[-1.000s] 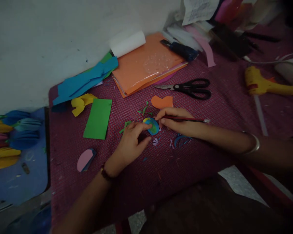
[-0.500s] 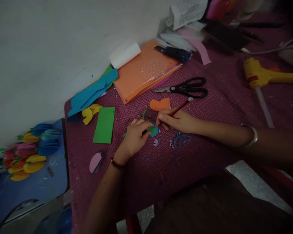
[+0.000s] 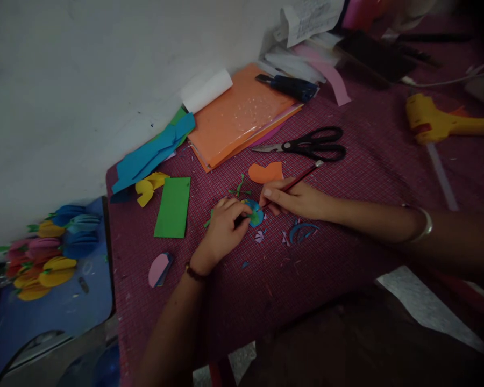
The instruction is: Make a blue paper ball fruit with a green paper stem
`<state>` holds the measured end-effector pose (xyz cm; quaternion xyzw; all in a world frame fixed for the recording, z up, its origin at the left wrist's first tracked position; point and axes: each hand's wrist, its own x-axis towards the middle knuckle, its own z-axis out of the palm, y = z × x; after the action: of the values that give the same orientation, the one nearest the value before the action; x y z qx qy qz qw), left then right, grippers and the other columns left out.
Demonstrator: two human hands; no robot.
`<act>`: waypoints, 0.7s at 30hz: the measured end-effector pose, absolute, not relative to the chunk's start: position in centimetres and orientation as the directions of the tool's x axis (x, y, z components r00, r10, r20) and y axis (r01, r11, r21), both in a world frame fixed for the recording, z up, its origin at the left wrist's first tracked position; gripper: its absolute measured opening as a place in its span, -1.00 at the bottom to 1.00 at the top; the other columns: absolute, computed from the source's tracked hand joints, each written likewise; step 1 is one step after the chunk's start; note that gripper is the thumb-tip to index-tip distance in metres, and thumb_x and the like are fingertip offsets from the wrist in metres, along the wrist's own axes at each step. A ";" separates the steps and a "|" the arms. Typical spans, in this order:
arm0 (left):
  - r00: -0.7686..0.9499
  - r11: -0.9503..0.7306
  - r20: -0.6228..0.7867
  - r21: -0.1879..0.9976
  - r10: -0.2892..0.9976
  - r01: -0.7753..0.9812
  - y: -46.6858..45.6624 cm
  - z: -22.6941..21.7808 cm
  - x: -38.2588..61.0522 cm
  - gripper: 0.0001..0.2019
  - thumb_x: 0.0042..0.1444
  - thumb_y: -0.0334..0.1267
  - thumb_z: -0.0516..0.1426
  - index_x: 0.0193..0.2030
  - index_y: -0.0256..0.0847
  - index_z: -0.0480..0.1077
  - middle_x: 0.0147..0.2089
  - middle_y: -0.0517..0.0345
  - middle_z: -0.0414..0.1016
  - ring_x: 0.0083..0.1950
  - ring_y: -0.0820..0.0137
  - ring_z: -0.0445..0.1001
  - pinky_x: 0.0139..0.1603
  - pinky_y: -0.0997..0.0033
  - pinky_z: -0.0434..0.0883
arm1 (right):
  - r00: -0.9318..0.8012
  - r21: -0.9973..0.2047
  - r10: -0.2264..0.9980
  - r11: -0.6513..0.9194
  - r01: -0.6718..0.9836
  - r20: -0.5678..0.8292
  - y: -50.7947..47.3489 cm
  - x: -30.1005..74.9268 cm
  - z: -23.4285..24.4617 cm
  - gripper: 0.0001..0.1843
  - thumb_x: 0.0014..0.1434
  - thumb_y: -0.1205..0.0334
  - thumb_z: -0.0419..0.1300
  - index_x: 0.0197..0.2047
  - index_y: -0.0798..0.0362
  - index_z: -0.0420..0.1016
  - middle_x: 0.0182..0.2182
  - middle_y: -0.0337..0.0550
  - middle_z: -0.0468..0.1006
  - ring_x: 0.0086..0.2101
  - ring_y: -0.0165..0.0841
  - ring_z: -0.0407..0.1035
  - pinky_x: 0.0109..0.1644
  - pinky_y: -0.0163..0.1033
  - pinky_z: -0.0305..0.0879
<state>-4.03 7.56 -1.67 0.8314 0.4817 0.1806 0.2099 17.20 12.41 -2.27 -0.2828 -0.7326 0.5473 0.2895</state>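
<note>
In the head view my right hand (image 3: pixel 292 198) grips a dark red pencil (image 3: pixel 302 177), its point down at a small blue paper circle (image 3: pixel 259 219). A green paper piece (image 3: pixel 253 216) lies on that circle, with a bit of yellow at its upper edge. My left hand (image 3: pixel 225 227) has bent fingers, thumb and index closed at the green piece's left end; the fingers partly hide it. Just above sits a thin green cut-out (image 3: pixel 239 188). Paper scraps (image 3: pixel 260 235) and a curved blue offcut (image 3: pixel 300 232) lie below and to the right.
Black-handled scissors (image 3: pixel 306 145), an orange paper piece (image 3: pixel 265 172) and a green paper rectangle (image 3: pixel 172 207) lie around the hands. Farther off are orange sheets (image 3: pixel 234 118), a blue cutter (image 3: pixel 290 87) and a yellow glue gun (image 3: pixel 429 118). Paper fruit shapes (image 3: pixel 48 247) rest on a blue surface at left.
The left fingers have drawn back slightly, so more of the blue circle and the green piece shows. The right hand still holds the pencil there.
</note>
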 end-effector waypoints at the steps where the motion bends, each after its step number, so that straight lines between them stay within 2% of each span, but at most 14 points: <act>1: 0.470 -0.448 0.099 0.521 0.877 0.726 7.6 -1.7 -4.0 -0.95 0.11 -0.39 0.11 -0.28 -0.20 0.37 -0.32 0.19 0.43 -0.21 0.37 0.34 -0.09 0.31 0.24 | -0.677 -0.964 0.726 0.248 0.101 0.115 12.4 17.2 -2.3 -0.58 0.34 0.04 -0.09 -0.32 0.14 0.42 -0.59 -0.30 0.32 -0.56 -0.52 0.21 -0.46 -0.38 0.13; 7: 0.438 -0.418 0.097 0.537 0.894 0.733 7.5 -2.1 -3.6 -0.93 0.15 -0.38 0.08 -0.33 -0.19 0.37 -0.32 0.19 0.40 -0.21 0.38 0.33 -0.07 0.30 0.26 | -0.723 -0.906 0.673 0.388 0.169 0.153 12.4 17.2 -2.2 -0.61 0.33 0.09 -0.06 -0.40 0.14 0.39 -0.54 -0.25 0.35 -0.48 -0.48 0.26 -0.38 -0.35 0.17; 10: 0.392 -0.397 0.138 0.569 0.909 0.720 7.5 -1.5 -4.0 -0.92 0.15 -0.38 0.08 -0.33 -0.21 0.38 -0.20 0.10 0.38 -0.09 0.36 0.34 -0.01 0.28 0.29 | -0.725 -0.885 0.668 0.428 0.186 0.170 12.3 17.2 -2.2 -0.62 0.32 0.09 -0.05 -0.40 0.13 0.38 -0.54 -0.25 0.34 -0.48 -0.48 0.25 -0.38 -0.34 0.15; 12: 0.449 -0.433 0.130 0.586 0.884 0.685 7.1 -0.3 -4.5 -0.92 0.15 -0.40 0.07 -0.34 -0.23 0.36 -0.10 0.03 0.38 -0.01 0.34 0.35 0.05 0.26 0.29 | -0.724 -0.886 0.668 0.425 0.184 0.170 12.3 17.1 -2.2 -0.63 0.33 0.10 -0.06 -0.36 0.13 0.40 -0.53 -0.25 0.35 -0.47 -0.47 0.26 -0.37 -0.34 0.15; 14: 0.581 -0.501 0.051 0.570 0.813 0.651 6.5 1.2 -4.9 -0.93 0.13 -0.42 0.07 -0.34 -0.23 0.34 0.00 0.00 0.40 0.05 0.32 0.35 0.10 0.22 0.28 | -0.727 -0.882 0.664 0.434 0.183 0.176 12.3 17.1 -2.1 -0.63 0.33 0.10 -0.06 -0.36 0.13 0.40 -0.53 -0.25 0.35 -0.47 -0.47 0.26 -0.36 -0.33 0.16; 16: 0.642 -0.534 -0.070 0.491 0.764 0.689 5.5 2.6 -4.8 -0.90 0.14 -0.43 0.05 -0.36 -0.22 0.34 0.15 0.00 0.36 0.14 0.26 0.30 0.16 0.15 0.26 | -0.729 -0.875 0.660 0.446 0.188 0.179 12.3 17.1 -1.9 -0.62 0.32 0.11 -0.06 -0.39 0.13 0.39 -0.54 -0.25 0.34 -0.47 -0.47 0.25 -0.36 -0.32 0.15; 18: 0.662 -0.562 -0.181 0.396 0.727 0.726 4.7 3.4 -4.3 -0.87 0.15 -0.43 0.03 -0.38 -0.22 0.35 0.18 0.00 0.36 0.21 0.21 0.26 0.22 0.06 0.20 | -0.729 -0.873 0.662 0.445 0.198 0.172 12.3 17.1 -1.8 -0.63 0.31 0.12 -0.06 -0.41 0.13 0.38 -0.54 -0.25 0.34 -0.47 -0.46 0.24 -0.36 -0.32 0.15; 21: 0.655 -0.578 -0.255 0.319 0.711 0.751 4.2 3.6 -3.4 -0.86 0.15 -0.44 0.02 -0.35 -0.23 0.38 0.16 0.00 0.39 0.21 0.20 0.28 0.28 0.01 0.14 | -0.696 -0.894 0.704 0.393 0.216 0.141 12.1 17.0 -1.7 -0.68 0.30 0.14 -0.04 -0.39 0.12 0.37 -0.54 -0.26 0.34 -0.48 -0.47 0.24 -0.37 -0.33 0.15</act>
<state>-3.37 4.22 3.60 0.8868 0.4124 -0.0495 0.2028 16.98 12.12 -1.71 -0.2902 -0.7928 0.4685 0.2602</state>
